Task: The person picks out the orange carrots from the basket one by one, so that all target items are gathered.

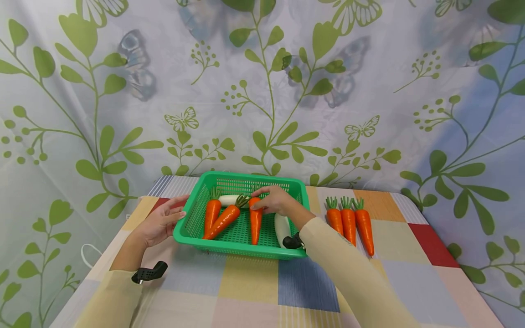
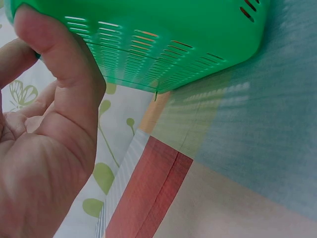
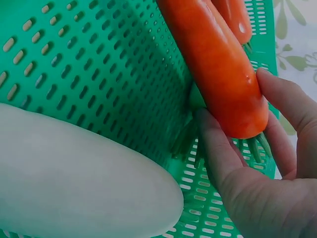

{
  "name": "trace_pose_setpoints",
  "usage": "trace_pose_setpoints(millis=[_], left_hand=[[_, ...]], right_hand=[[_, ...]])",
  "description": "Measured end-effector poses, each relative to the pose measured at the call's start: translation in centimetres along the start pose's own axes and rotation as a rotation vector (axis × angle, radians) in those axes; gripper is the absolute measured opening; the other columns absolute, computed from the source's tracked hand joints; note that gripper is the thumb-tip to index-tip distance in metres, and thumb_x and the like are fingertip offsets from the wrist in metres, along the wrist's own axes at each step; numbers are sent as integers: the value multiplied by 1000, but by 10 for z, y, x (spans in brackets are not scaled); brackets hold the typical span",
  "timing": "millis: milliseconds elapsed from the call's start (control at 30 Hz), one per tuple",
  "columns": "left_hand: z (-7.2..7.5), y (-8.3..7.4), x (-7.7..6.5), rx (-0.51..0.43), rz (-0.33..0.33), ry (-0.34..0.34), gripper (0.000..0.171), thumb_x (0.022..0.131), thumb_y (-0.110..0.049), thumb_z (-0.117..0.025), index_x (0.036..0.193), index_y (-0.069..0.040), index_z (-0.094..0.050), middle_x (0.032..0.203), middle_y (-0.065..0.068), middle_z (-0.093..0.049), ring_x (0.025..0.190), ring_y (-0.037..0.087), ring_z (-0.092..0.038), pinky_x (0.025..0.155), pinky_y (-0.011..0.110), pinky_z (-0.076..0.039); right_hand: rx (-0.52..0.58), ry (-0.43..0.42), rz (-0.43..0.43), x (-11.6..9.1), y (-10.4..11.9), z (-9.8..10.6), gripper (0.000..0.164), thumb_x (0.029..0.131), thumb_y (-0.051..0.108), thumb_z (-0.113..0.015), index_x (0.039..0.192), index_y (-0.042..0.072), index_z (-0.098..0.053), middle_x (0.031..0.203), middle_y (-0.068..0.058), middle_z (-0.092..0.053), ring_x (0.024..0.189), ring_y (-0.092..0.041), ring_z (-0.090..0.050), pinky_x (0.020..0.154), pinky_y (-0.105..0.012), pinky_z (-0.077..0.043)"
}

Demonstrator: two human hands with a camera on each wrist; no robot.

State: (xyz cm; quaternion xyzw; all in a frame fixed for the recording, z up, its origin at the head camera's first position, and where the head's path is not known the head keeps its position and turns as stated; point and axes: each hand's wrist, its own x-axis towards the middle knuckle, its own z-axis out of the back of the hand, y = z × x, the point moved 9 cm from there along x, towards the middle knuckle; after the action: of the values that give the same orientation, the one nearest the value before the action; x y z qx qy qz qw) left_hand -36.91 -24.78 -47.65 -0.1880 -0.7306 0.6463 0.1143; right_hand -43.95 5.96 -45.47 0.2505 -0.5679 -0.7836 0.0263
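You're apparently picking or placing the carrot (image 1: 256, 223) your right hand (image 1: 278, 200) pinches inside the basket (image 1: 242, 248), top toward the far edge, left hand (image 1: 159, 223) loosely touching the left edge; next needs a steady pinch.

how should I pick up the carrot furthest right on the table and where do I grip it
Come from above and the right, and pinch the rightmost carrot across its thick end, just below the stems. It probably holds best there: the body tapers toward you, and the next carrot crowds its left side.
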Motion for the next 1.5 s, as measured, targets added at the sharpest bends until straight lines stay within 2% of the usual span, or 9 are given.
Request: trace_pose_setpoints(millis=[200,433,667,767,900,1100,1267,1500], left_hand=[[2,1,0,5,12,-17,65,107,-13,-52,163,-14,-18,137,3,-64,112,23,-74,89,42,-62],[1,1,0,-3,10,-11,65,108,-13,-51,163,-14,-18,135,1,-66,110,21,-74,89,41,-62],[0,1,0,-8,9,-10,64,108,-12,-51,163,-13,-18,133,1,-66,109,21,-75,88,41,-62],[0,1,-1,-11,7,-8,65,108,-12,-51,163,-13,-17,133,2,-67,109,22,-75,88,41,-62],[0,1,-1,-8,6,-8,65,108,-12,-51,163,-12,-17,133,1,-67,109,21,-75,88,41,-62],[1,0,0,-4,6,-7,65,108,-12,-50,163,-12,-16,133,0,-67,109,22,-75,88,41,-62],[0,0,-1,3,10,-8,66,108,-13,-51,163,-12,-16,134,1,-67,109,23,-75,88,41,-62],[2,1,0,22,12,-14,65,108,-14,-51,163,-13,-17,132,-1,-67,109,21,-75,88,41,-62]], right_hand=[[26,8,7,-3,1,3,53,83,0,-83,133,7,-68,126,-15,-68,87,-19,-72,84,-36,-63],[62,14,7,-6,4,8,57,85,-1,-80,139,4,-63,124,-15,-69,93,-21,-74,86,-36,-63],[70,6,1,-8,6,14,57,85,-1,-80,139,5,-63,125,-15,-69,92,-21,-74,84,-34,-64],[83,3,7,-10,8,16,57,85,-1,-80,138,4,-63,124,-15,-70,92,-21,-74,87,-36,-63],[115,6,17,-16,12,21,55,85,-2,-80,138,5,-64,124,-16,-71,94,-23,-74,94,-42,-61],[164,17,53,-27,17,31,55,88,0,-77,140,10,-62,125,-21,-70,96,-28,-76,88,-47,-63],[185,27,85,-37,20,42,54,92,3,-74,143,14,-59,133,-22,-65,98,-29,-76,90,-47,-63],[229,-1,116,-49,23,58,55,94,5,-73,145,12,-56,139,-21,-58,110,-30,-72,91,-45,-63]])
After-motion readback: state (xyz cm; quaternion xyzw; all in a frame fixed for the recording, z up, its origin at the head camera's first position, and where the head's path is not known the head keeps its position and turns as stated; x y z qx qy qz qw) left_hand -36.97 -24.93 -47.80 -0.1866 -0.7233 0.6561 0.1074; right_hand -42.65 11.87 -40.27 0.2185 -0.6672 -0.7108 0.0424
